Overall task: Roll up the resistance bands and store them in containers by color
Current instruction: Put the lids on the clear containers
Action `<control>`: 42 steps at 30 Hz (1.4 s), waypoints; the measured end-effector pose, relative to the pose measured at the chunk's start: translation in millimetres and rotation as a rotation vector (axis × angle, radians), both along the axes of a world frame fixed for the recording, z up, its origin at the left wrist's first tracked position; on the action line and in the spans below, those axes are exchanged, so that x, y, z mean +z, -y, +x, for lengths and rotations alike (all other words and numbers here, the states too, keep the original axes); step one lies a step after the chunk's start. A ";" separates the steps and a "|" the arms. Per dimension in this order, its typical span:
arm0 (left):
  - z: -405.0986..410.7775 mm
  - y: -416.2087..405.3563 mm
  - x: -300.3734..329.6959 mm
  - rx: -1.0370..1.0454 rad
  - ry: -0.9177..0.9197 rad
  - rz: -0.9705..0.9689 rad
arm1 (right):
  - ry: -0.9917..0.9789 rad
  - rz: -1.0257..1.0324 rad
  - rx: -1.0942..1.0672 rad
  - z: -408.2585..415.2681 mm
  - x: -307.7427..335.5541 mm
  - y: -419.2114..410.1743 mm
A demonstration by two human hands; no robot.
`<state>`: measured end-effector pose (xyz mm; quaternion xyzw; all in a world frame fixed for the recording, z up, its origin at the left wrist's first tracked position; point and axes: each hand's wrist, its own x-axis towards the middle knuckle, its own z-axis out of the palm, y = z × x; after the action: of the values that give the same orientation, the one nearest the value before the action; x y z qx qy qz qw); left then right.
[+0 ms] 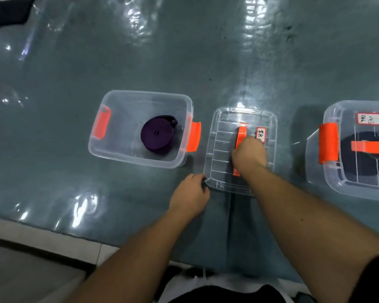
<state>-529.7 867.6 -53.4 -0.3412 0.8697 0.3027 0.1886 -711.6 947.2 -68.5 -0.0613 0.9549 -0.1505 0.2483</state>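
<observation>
A rolled purple resistance band (158,137) lies inside an open clear container (127,101) with orange latches. To its right a clear lid (219,149) with an orange handle (241,133) and a white label lies flat on the floor. My right hand (248,153) grips that handle. My left hand (189,194) pinches the lid's near left corner. At the far right stands a closed clear container (328,178) with orange latch and handle, a white label and a dark rolled band (359,158) inside.
The floor is a glossy grey-green mat with light reflections. A dark object (9,12) lies at the top left corner. A pale tiled strip (31,237) runs along the mat's near left edge. My legs show at the bottom.
</observation>
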 end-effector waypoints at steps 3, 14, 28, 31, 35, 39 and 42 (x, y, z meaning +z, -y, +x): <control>-1.6 -1.9 1.7 0.009 -0.002 0.001 | 0.017 -0.019 -0.014 -0.6 3.1 -2.1; 1.8 -2.8 29.2 -0.047 -0.002 -0.046 | 0.015 -0.143 -0.046 18.9 29.9 -54.4; 8.0 32.3 94.4 -0.160 -0.218 -0.147 | -0.107 -0.297 0.019 22.7 97.8 -35.5; 13.4 62.8 111.6 -0.132 -0.328 -0.158 | -0.155 -0.286 0.110 27.2 111.7 -10.5; 26.6 114.4 127.6 -0.077 -0.450 -0.175 | -0.213 -0.231 0.229 41.2 124.3 30.6; 45.5 165.5 128.4 -0.018 -0.540 -0.160 | -0.295 -0.166 0.311 61.8 132.4 71.0; 57.5 201.7 119.5 0.073 -0.591 -0.134 | -0.296 -0.075 0.383 76.3 134.7 97.6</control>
<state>-472.2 665.9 66.1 -0.2810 0.8922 0.3372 -0.1064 -635.3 849.5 66.2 -0.2717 0.9456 -0.1256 0.1271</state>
